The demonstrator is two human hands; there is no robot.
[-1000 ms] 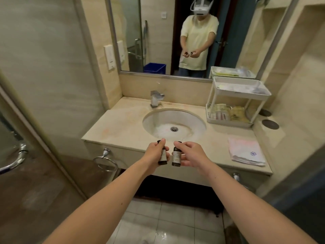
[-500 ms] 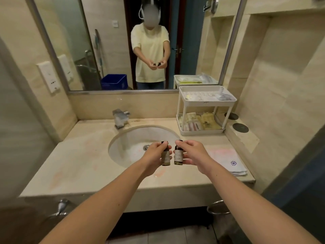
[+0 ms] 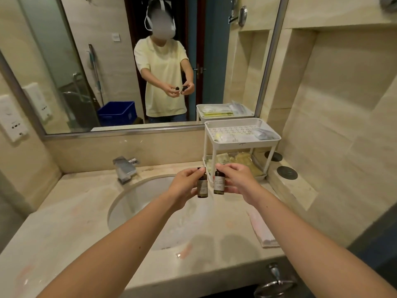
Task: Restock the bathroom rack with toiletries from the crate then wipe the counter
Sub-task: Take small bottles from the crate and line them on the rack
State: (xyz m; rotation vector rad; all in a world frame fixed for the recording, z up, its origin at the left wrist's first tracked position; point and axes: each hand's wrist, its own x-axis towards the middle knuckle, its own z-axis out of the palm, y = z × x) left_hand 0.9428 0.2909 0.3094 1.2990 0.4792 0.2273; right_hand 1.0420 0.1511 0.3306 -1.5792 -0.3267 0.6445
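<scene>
both hands are raised over the sink [image 3: 133,198]. left hand [image 3: 184,186] pinches one small dark bottle [image 3: 202,188] near its cap, and right hand [image 3: 238,181] grips a second bottle [image 3: 219,182], both upright and just beside each other. they look light, stiff and smooth, possibly glass, so a hold around the body seems safest. beyond them the white rack [image 3: 242,145] stands on the counter [image 3: 64,211], and the blue crate [image 3: 117,112] shows in the mirror.

Beige stone-look tiles cover the walls [image 3: 343,108]. A metal-framed mirror [image 3: 107,61] hangs above an oval basin [image 3: 137,201] with a chrome faucet [image 3: 125,168]. A white switch panel [image 3: 10,119] sits on the left wall, a recessed niche [image 3: 300,82] opens at right, and 2 dark discs [image 3: 287,172] lie on the ledge [image 3: 292,194].
</scene>
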